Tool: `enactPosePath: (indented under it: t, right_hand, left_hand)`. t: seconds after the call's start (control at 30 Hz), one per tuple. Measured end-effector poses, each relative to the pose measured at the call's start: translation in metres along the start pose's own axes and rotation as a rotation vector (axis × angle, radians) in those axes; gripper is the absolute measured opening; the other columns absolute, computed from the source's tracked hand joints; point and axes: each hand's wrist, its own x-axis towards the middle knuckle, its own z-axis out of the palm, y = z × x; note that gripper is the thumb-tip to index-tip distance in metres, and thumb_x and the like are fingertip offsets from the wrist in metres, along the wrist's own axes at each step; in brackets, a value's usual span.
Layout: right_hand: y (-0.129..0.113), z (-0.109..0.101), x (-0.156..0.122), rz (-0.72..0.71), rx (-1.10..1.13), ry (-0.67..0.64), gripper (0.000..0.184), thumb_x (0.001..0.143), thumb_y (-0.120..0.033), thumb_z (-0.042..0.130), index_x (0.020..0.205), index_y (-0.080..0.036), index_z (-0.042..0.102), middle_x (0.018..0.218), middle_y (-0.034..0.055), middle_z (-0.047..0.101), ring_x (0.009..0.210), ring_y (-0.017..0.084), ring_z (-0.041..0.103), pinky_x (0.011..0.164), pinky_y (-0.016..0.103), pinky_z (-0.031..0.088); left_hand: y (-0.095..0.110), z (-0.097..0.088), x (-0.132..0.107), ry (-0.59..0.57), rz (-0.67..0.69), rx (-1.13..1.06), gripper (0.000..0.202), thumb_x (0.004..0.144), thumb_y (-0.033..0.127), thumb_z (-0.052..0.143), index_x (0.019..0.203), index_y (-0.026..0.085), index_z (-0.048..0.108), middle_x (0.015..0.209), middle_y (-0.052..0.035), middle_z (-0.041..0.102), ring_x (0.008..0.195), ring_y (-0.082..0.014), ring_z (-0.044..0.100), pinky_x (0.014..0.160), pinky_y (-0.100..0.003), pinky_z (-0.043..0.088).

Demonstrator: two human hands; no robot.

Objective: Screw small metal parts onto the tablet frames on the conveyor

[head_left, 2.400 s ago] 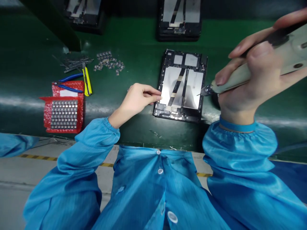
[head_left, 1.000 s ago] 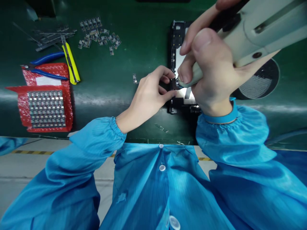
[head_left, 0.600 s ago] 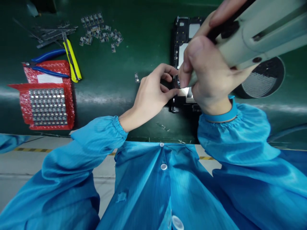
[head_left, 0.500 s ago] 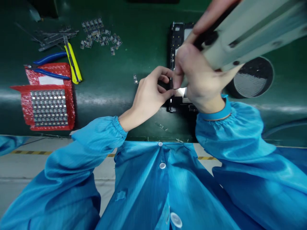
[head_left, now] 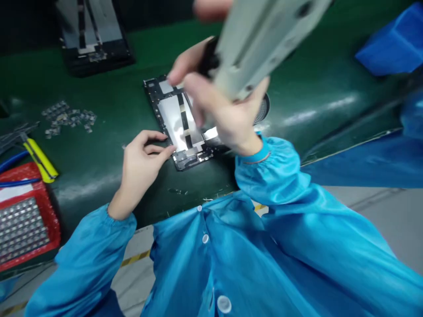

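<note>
An opened tablet frame with silver plates and black ribbon strips lies tilted on the green belt. My left hand rests at its left edge, thumb and fingertips pinched together against the frame; what they pinch is too small to name. My right hand is wrapped round a pale electric screwdriver held above the frame's right side. The hand hides the driver's tip, and both are blurred by motion.
A red tray of small metal parts sits at the left edge, with a yellow knife and blue-handled pliers beside it. Loose small parts lie behind. Another opened tablet lies farther back. A round mesh dish peeks out behind my right hand.
The view has swung right and tilted, so tray and tools slid to the left edge. My right hand has lifted the screwdriver off the frame's left edge. My left hand stays pinched there.
</note>
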Motion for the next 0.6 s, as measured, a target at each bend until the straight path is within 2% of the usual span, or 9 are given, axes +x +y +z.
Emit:
enactPosePath:
  t: [0.03,0.07,0.13,0.23,0.33,0.43,0.6]
  right_hand:
    - [0.005,-0.022,0.002,-0.017,0.017,0.051,0.057,0.107,-0.062,0.058,0.117,-0.008,0.043,0.111,-0.0022,0.065,0.060,-0.011,0.048,0.052,0.004,0.039]
    - [0.013,-0.045,0.004,-0.036,0.025,0.121,0.055,0.104,-0.058,0.066,0.118,-0.010,0.042,0.106,-0.0030,0.065,0.056,-0.009,0.045,0.046,0.008,0.031]
    - [0.031,-0.089,0.006,-0.058,0.029,0.207,0.064,0.095,-0.051,0.078,0.130,-0.017,0.036,0.099,-0.0058,0.064,0.050,-0.006,0.037,0.041,0.014,0.024]
    - [0.059,-0.132,0.005,-0.096,0.042,0.334,0.078,0.087,-0.062,0.082,0.124,-0.019,0.030,0.082,-0.0091,0.053,0.043,-0.003,0.027,0.038,0.018,0.013]
    - [0.073,-0.141,0.005,-0.125,0.047,0.408,0.084,0.082,-0.071,0.082,0.119,-0.018,0.028,0.072,-0.0102,0.041,0.039,-0.001,0.020,0.038,0.019,0.007]
    - [0.075,-0.135,0.003,-0.114,0.035,0.392,0.082,0.082,-0.068,0.081,0.119,-0.018,0.028,0.071,-0.0093,0.041,0.040,0.000,0.020,0.039,0.022,0.005]
    - [0.073,-0.133,0.002,-0.109,0.028,0.353,0.078,0.086,-0.066,0.079,0.120,-0.018,0.029,0.072,-0.0088,0.043,0.043,-0.002,0.019,0.040,0.022,0.008]
  left_hand:
    - [0.001,-0.001,0.000,-0.006,-0.014,0.029,0.037,0.081,0.030,0.099,0.108,0.020,0.077,0.113,-0.0064,0.082,0.083,-0.0188,0.082,0.068,-0.022,0.068]
    - [0.003,-0.002,0.001,-0.016,-0.027,0.058,0.037,0.081,0.032,0.099,0.108,0.020,0.077,0.112,-0.0064,0.083,0.084,-0.0199,0.083,0.069,-0.023,0.069]
    - [0.008,-0.005,0.003,-0.050,-0.049,0.106,0.036,0.082,0.033,0.098,0.109,0.022,0.078,0.113,-0.0065,0.083,0.085,-0.0216,0.083,0.070,-0.025,0.070]
    - [0.019,-0.010,0.010,-0.127,-0.045,0.224,0.032,0.086,0.032,0.094,0.114,0.024,0.081,0.128,-0.0073,0.083,0.089,-0.0217,0.084,0.073,-0.027,0.068]
    - [0.028,-0.013,0.015,-0.182,-0.028,0.355,0.031,0.088,0.031,0.092,0.117,0.026,0.085,0.121,-0.0069,0.083,0.091,-0.0239,0.083,0.077,-0.030,0.068]
    - [0.032,-0.014,0.015,-0.187,-0.056,0.361,0.032,0.087,0.033,0.093,0.117,0.026,0.086,0.111,-0.0070,0.083,0.091,-0.0263,0.084,0.077,-0.032,0.070]
    - [0.029,-0.013,0.009,-0.149,-0.089,0.275,0.033,0.090,0.034,0.094,0.120,0.026,0.084,0.131,-0.0073,0.083,0.088,-0.0239,0.084,0.077,-0.033,0.072]
